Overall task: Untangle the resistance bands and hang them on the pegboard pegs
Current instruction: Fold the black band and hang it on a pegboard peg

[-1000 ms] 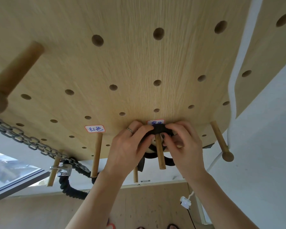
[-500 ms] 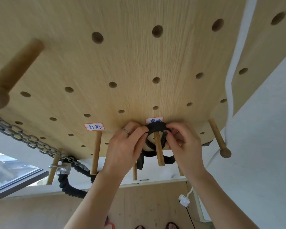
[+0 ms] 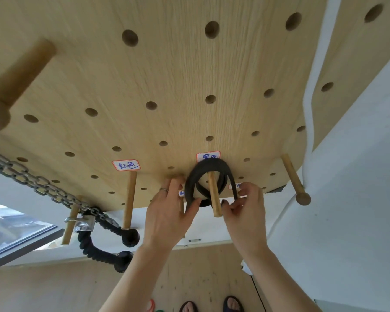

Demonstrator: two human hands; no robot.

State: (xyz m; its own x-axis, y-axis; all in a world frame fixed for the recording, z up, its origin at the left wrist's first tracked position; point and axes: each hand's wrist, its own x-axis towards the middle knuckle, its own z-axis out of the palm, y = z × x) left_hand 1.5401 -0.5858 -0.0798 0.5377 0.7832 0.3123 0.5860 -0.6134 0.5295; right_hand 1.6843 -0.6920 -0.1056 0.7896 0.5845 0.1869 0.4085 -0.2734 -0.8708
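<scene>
Both hands work at 1 peg: the left hand (image 3: 167,212) pinches the left side of the black resistance band (image 3: 208,168) between thumb and fingers, and the right hand (image 3: 245,206) pinches the band's right side where it drops past the wooden peg (image 3: 214,194). A ring sits on 1 left finger. The band loops over the peg, close against the pegboard (image 3: 178,86), with a second turn of it crossing behind the peg (how many turns in all I cannot tell). A white label (image 3: 208,156) with handwriting sits just above the loop, partly covered by it. To the left, another label (image 3: 126,165) marks a bare peg (image 3: 130,199). Farther left, a metal chain (image 3: 32,183) runs down to a black rope handle (image 3: 99,251) hanging below the board. At the right, a knobbed peg (image 3: 294,181) sticks out beside a white cord (image 3: 311,86).
</scene>
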